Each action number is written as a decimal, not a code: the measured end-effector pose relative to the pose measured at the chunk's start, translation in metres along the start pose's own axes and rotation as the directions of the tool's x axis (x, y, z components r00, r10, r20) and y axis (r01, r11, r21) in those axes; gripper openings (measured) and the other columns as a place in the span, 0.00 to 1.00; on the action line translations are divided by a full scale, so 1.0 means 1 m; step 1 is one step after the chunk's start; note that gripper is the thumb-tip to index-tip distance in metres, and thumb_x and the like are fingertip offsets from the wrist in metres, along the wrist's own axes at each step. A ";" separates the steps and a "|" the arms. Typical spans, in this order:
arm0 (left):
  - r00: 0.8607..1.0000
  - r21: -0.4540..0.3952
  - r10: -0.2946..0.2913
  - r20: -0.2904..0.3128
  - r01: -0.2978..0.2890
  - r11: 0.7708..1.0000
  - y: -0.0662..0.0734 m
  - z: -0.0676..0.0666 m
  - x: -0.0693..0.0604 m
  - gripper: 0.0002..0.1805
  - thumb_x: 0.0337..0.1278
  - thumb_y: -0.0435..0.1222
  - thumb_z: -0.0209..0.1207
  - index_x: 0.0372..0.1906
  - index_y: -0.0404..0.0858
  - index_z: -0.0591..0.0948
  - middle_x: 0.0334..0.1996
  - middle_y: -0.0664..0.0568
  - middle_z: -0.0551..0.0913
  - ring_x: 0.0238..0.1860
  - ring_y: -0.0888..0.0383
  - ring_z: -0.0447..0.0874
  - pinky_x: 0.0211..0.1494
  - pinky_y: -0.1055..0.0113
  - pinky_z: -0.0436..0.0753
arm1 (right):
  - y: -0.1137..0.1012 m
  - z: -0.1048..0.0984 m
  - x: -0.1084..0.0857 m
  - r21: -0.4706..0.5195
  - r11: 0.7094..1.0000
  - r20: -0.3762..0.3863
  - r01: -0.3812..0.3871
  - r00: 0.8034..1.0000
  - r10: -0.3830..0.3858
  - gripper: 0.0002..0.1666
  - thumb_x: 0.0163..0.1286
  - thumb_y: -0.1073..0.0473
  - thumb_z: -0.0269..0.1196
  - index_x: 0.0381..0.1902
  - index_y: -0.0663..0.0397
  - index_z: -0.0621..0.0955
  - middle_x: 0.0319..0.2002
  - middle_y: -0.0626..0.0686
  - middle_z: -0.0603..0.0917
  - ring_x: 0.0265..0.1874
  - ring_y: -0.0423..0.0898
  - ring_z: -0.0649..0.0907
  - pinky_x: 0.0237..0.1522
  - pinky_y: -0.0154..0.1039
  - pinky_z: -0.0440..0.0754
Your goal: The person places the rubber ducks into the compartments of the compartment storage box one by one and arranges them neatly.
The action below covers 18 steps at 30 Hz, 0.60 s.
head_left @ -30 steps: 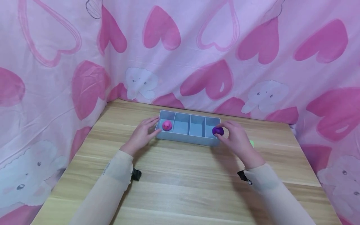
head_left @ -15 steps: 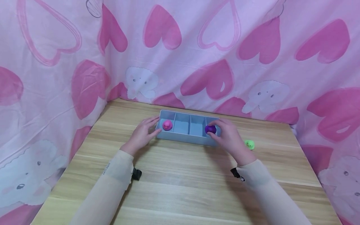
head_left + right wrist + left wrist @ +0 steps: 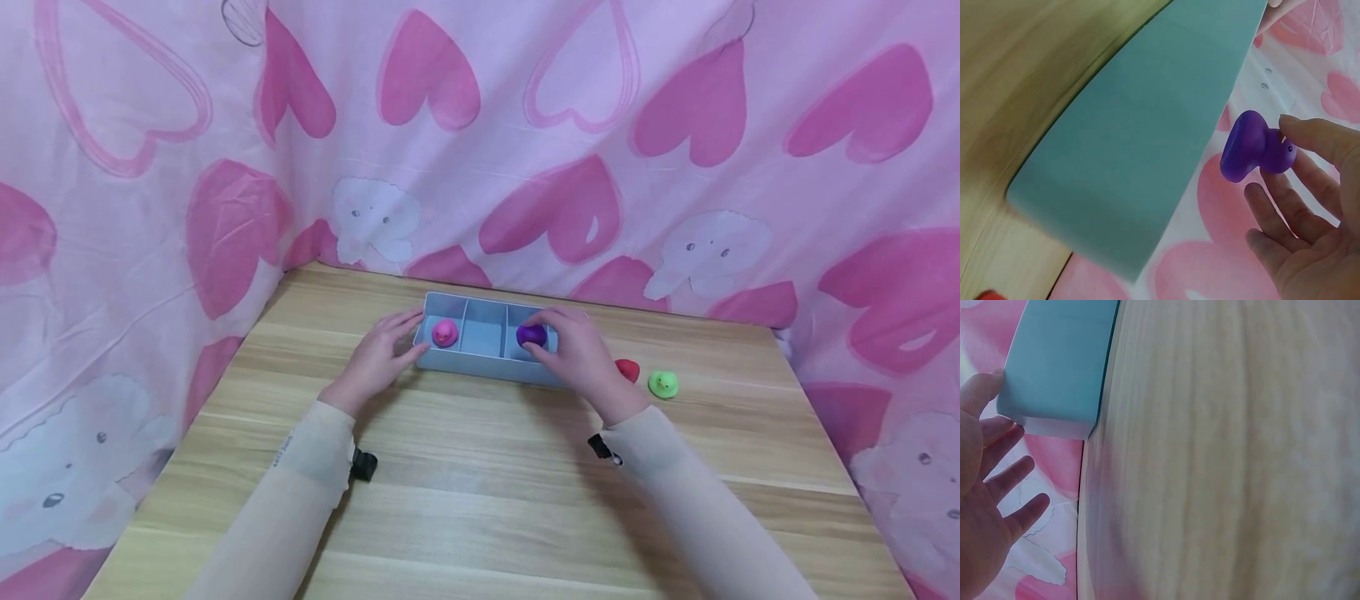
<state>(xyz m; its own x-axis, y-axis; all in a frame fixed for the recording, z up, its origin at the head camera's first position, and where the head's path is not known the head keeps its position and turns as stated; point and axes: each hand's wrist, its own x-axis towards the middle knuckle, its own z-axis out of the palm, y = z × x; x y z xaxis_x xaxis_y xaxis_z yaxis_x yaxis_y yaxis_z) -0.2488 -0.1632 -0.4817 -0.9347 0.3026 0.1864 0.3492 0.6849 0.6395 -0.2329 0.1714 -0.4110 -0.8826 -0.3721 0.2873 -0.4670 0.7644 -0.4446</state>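
Observation:
A purple rubber duck (image 3: 1266, 149) is pinched by the head between the thumb and fingers of the right hand (image 3: 573, 354). In the head view it hangs over the third compartment from the left of a long blue divided box (image 3: 480, 364); the right wrist view shows it above the rim. At the box's left end is the left hand (image 3: 378, 354), its fingers spread and fairly straight. Its thumb (image 3: 985, 390) and forefinger touch the box's corner and end wall. A pink rubber duck (image 3: 445, 333) sits in the leftmost compartment. The right hand hides most of the rightmost one.
On the wooden table (image 3: 450, 500), right of the box, lie a green rubber duck (image 3: 663, 384) and a red object (image 3: 627, 370), partly hidden by the right hand. A pink heart-patterned curtain (image 3: 555, 125) hangs behind the table and along its sides.
Holding the purple duck, the right hand has moved left from the box's right end to over the third compartment. The red object and green duck have come into view. The left hand stays put.

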 end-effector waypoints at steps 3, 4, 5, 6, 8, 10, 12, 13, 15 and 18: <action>1.000 -0.005 -0.004 0.008 0.004 1.000 0.000 0.000 -0.001 0.35 0.73 0.50 0.60 0.78 0.40 0.68 0.78 0.45 0.67 0.80 0.43 0.60 0.83 0.42 0.61 | -0.002 0.005 0.005 0.026 1.000 0.023 -0.001 1.000 0.000 0.18 0.65 0.57 0.75 0.51 0.49 0.86 0.50 0.50 0.86 0.54 0.52 0.83 0.58 0.51 0.86; 1.000 -0.006 -0.006 0.012 0.006 1.000 0.000 0.000 -0.001 0.35 0.73 0.50 0.60 0.78 0.40 0.68 0.78 0.45 0.67 0.80 0.43 0.60 0.82 0.42 0.61 | -0.003 0.007 0.007 0.033 0.999 0.032 -0.003 0.999 0.002 0.18 0.65 0.57 0.75 0.51 0.49 0.86 0.50 0.49 0.86 0.54 0.51 0.83 0.58 0.50 0.86; 1.000 -0.006 -0.006 0.014 0.006 1.000 0.000 0.001 -0.001 0.35 0.73 0.50 0.60 0.78 0.40 0.68 0.78 0.46 0.67 0.80 0.43 0.59 0.82 0.42 0.61 | -0.004 0.009 0.008 0.039 0.999 0.039 -0.006 0.999 0.004 0.18 0.65 0.57 0.75 0.52 0.49 0.85 0.50 0.49 0.85 0.53 0.51 0.83 0.58 0.50 0.86; 1.000 -0.007 -0.006 0.015 0.006 1.000 0.000 0.001 -0.001 0.35 0.73 0.50 0.60 0.78 0.40 0.68 0.78 0.46 0.67 0.80 0.43 0.60 0.82 0.42 0.61 | -0.005 0.010 0.009 0.042 0.999 0.046 -0.010 0.999 0.008 0.18 0.65 0.57 0.75 0.52 0.49 0.85 0.50 0.49 0.85 0.53 0.51 0.83 0.57 0.49 0.87; 1.000 -0.008 -0.004 0.014 0.004 1.000 0.001 0.001 -0.002 0.35 0.73 0.50 0.60 0.78 0.40 0.68 0.78 0.45 0.67 0.80 0.42 0.60 0.82 0.41 0.61 | -0.007 0.013 0.012 0.052 0.999 0.048 -0.011 0.999 0.008 0.18 0.65 0.57 0.75 0.52 0.49 0.85 0.50 0.49 0.85 0.54 0.51 0.83 0.58 0.49 0.86; 1.000 -0.008 0.001 0.011 -0.001 1.000 0.001 0.001 -0.002 0.35 0.73 0.49 0.61 0.77 0.40 0.68 0.78 0.45 0.67 0.80 0.42 0.60 0.82 0.41 0.61 | -0.009 0.015 0.015 0.055 0.998 0.046 -0.013 0.999 0.010 0.18 0.65 0.56 0.75 0.52 0.48 0.85 0.50 0.48 0.85 0.53 0.49 0.83 0.58 0.49 0.87; 1.000 -0.008 0.002 0.008 -0.002 1.000 0.001 0.000 -0.001 0.35 0.73 0.49 0.61 0.77 0.40 0.68 0.78 0.44 0.67 0.80 0.42 0.60 0.82 0.40 0.61 | -0.011 0.016 0.018 0.059 0.998 0.046 -0.013 0.999 0.010 0.18 0.66 0.56 0.75 0.53 0.47 0.85 0.50 0.47 0.85 0.54 0.49 0.83 0.58 0.48 0.86; 1.000 -0.008 0.002 0.008 -0.002 1.000 0.001 0.000 -0.001 0.35 0.73 0.48 0.61 0.78 0.40 0.68 0.78 0.44 0.67 0.80 0.42 0.60 0.82 0.40 0.61 | -0.012 0.017 0.020 0.064 0.998 0.045 -0.010 0.999 0.007 0.18 0.66 0.56 0.74 0.53 0.47 0.85 0.50 0.48 0.85 0.54 0.49 0.83 0.59 0.48 0.86; 1.000 -0.011 0.000 0.008 0.000 1.000 0.001 -0.001 -0.001 0.35 0.73 0.49 0.61 0.78 0.40 0.68 0.78 0.44 0.67 0.80 0.42 0.60 0.82 0.40 0.62 | -0.013 0.019 0.024 0.068 0.998 0.048 -0.009 0.999 0.006 0.18 0.67 0.55 0.74 0.53 0.47 0.85 0.50 0.48 0.85 0.55 0.50 0.83 0.59 0.48 0.86; 1.000 -0.014 -0.005 0.010 0.005 1.000 0.001 -0.001 -0.001 0.35 0.73 0.50 0.60 0.78 0.41 0.68 0.78 0.45 0.67 0.80 0.43 0.60 0.82 0.41 0.62 | -0.016 0.023 0.030 0.073 0.997 0.056 0.002 0.998 -0.006 0.17 0.67 0.55 0.74 0.53 0.48 0.85 0.51 0.49 0.85 0.56 0.52 0.82 0.61 0.49 0.85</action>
<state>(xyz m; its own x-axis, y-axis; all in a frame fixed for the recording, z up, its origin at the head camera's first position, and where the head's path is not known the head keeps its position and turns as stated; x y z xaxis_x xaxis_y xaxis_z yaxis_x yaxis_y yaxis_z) -0.2477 -0.1638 -0.4807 -0.9356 0.3059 0.1763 0.3440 0.6773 0.6504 -0.2529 0.1356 -0.4147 -0.8814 -0.4058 0.2419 -0.4715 0.7232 -0.5046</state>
